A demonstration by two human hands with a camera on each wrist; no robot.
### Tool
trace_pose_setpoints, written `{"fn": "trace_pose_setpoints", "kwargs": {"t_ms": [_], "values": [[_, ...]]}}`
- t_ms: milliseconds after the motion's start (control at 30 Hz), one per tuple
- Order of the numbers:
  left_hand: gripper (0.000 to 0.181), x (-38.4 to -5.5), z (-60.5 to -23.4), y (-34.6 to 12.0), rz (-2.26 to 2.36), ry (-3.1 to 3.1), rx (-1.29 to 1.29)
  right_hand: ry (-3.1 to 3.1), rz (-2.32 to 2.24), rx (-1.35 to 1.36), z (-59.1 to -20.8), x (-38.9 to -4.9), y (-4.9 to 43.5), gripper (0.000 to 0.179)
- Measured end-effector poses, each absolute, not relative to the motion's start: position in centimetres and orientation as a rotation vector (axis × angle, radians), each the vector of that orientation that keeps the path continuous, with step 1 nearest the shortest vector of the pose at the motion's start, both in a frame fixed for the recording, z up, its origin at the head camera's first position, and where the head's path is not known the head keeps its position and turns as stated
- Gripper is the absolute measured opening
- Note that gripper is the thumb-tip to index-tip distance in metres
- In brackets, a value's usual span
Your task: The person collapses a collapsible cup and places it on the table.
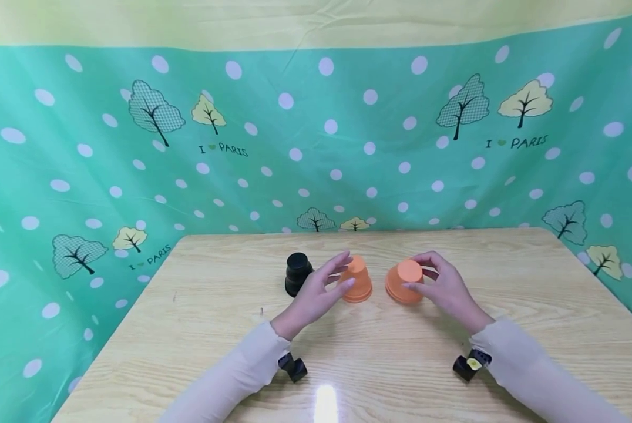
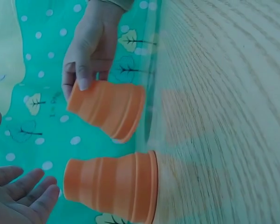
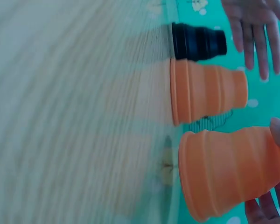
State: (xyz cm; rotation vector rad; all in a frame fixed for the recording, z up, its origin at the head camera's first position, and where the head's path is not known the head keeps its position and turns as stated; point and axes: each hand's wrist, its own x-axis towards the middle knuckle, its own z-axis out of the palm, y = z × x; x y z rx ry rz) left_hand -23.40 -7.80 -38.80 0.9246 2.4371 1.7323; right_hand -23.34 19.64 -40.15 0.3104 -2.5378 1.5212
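Pale wood-grain table (image 1: 390, 364), smooth and light brown, with a bright white glare patch (image 1: 325, 405) near the front. Behind it and at the left hangs a green fabric backdrop (image 1: 316, 176) with pale dots, yellow and checked tree prints and "I PARIS" lettering with a small heart; pale yellow band (image 1: 316, 23) along the top, lightly creased.

Three stepped, tapering cups, narrow ends up, in a row around mid-table toward the back edge. Smooth black cup (image 1: 296, 276) at left, upright on its rim, partly behind the left hand (image 1: 313, 296). Smooth orange cup (image 1: 359, 283) in the middle, standing rim-down on the wood. Second orange cup (image 1: 399, 286) at right, tilted, rim looks lifted off the table; right hand (image 1: 449, 288) pinches its narrow end between thumb and fingers.

Left hand: fingers spread, holding nothing, just beside the middle cup, apart from it in the wrist views. Both arms in off-white sleeves (image 1: 242, 367), small black devices (image 1: 295, 368) at the wrists.
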Motion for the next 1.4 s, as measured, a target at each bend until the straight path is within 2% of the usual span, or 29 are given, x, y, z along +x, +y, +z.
{"fn": "trace_pose_setpoints", "kwargs": {"t_ms": [233, 500, 633, 800, 1000, 1400], "values": [[0.054, -23.3, -38.5, -7.1, 1.757, 2.385, 0.935, -2.458, 1.419, 0.464, -39.3, -21.6, 18.2, 0.046], [0.053, -22.3, -36.7, -6.7, 1.687, 2.368, 0.957, -2.307, 1.335, 0.675, -39.0, -20.2, 16.8, 0.051], [0.055, -23.5, -38.3, -6.6, 1.672, 2.38, 0.967, -2.232, 1.339, 0.774, -38.8, -19.5, 16.2, 0.055], [0.053, -23.9, -38.4, -6.5, 1.683, 2.352, 0.929, -2.126, 1.322, 0.9, -38.4, -18.7, 15.4, 0.06], [0.05, -24.0, -38.4, -6.5, 1.697, 2.313, 0.903, -2.081, 1.241, 0.977, -38.1, -18.2, 14.7, 0.064], [0.042, -24.2, -38.1, -6.6, 1.667, 2.225, 0.78, -2.093, 1.198, 1.084, -38.3, -17.9, 13.9, 0.057]]}}
